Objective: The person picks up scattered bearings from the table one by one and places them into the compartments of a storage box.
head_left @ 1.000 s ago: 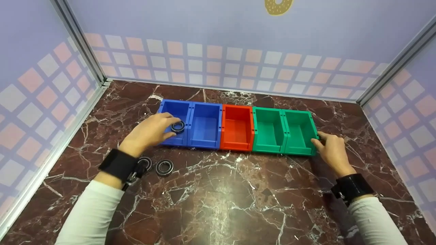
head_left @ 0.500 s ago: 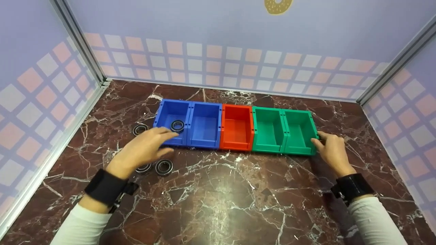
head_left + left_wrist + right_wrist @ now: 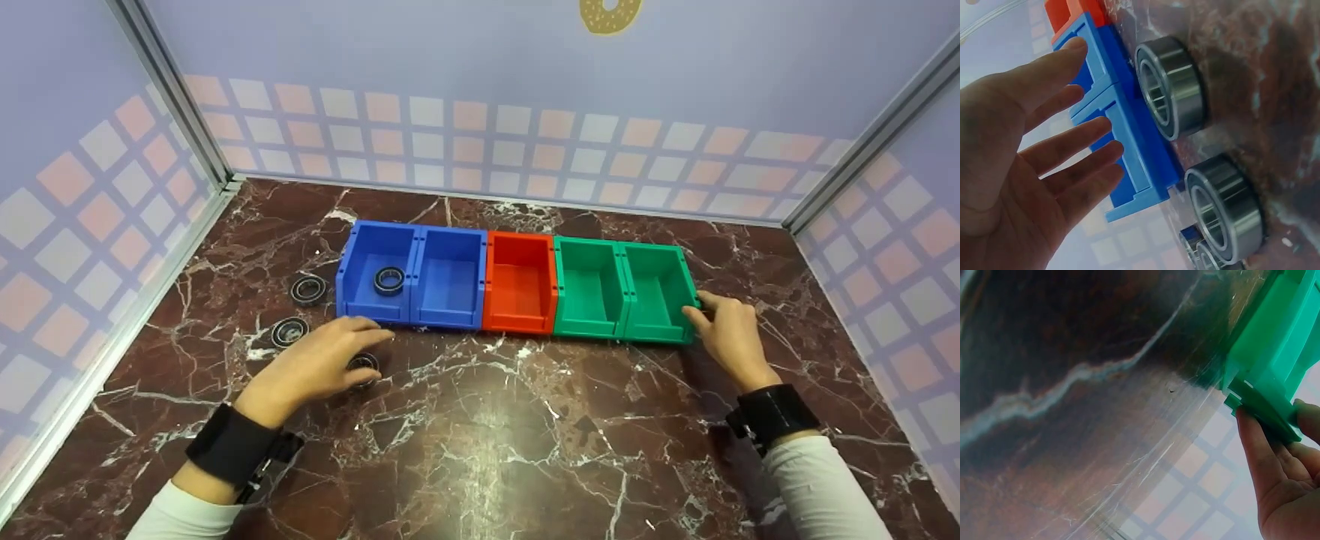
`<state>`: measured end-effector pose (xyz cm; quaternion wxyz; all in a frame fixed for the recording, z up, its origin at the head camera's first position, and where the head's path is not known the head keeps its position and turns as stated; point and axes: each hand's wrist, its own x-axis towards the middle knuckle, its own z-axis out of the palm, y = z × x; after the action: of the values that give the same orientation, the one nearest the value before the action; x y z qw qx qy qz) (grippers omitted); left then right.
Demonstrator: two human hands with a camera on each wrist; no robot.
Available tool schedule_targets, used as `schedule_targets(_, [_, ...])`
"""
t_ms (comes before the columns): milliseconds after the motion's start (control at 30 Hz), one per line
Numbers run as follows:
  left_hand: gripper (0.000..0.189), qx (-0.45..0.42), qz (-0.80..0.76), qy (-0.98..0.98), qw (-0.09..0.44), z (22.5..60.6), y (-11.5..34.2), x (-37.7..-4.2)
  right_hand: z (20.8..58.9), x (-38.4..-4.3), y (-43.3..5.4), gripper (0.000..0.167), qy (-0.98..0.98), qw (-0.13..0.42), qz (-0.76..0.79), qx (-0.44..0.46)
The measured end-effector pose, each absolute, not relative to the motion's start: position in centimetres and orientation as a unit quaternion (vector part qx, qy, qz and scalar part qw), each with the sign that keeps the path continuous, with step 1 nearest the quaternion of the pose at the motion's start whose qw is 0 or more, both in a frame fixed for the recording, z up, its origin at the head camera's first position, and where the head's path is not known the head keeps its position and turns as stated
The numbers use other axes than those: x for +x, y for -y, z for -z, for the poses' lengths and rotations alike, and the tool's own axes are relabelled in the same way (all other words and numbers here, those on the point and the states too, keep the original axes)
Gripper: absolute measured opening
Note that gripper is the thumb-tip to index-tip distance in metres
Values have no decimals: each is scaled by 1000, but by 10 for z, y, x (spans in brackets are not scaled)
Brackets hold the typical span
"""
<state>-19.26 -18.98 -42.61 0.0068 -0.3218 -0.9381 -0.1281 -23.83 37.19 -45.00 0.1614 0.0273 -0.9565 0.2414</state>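
My left hand (image 3: 311,367) hovers over the table with its fingers loosely spread and nothing held. Just under its thumb lies a ball bearing (image 3: 366,361), partly hidden in the head view; the left wrist view shows this bearing (image 3: 1188,90) apart from the fingers. A second bearing (image 3: 277,334) is beside the back of that hand, and another bearing (image 3: 295,291) sits farther back. One more bearing (image 3: 379,282) is inside the leftmost blue bin (image 3: 375,310). With thumb and fingers, my right hand (image 3: 731,337) pinches the outer wall of the rightmost green bin (image 3: 660,300).
Between the end bins stand another blue bin (image 3: 450,292), a red bin (image 3: 519,292) and another green bin (image 3: 591,292), joined in one row. Walls with pink and white squares enclose the marble table (image 3: 480,420) at the back and sides.
My left hand has let go of a bearing in the leftmost blue bin and drawn back toward the near bearings on the table. My right hand stays on the green bin.
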Motion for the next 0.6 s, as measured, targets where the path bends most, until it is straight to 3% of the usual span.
schedule_targets(600, [54,-321,133,938,-19,445,195,-183,450,-238,-371,38,955,165,-243,28])
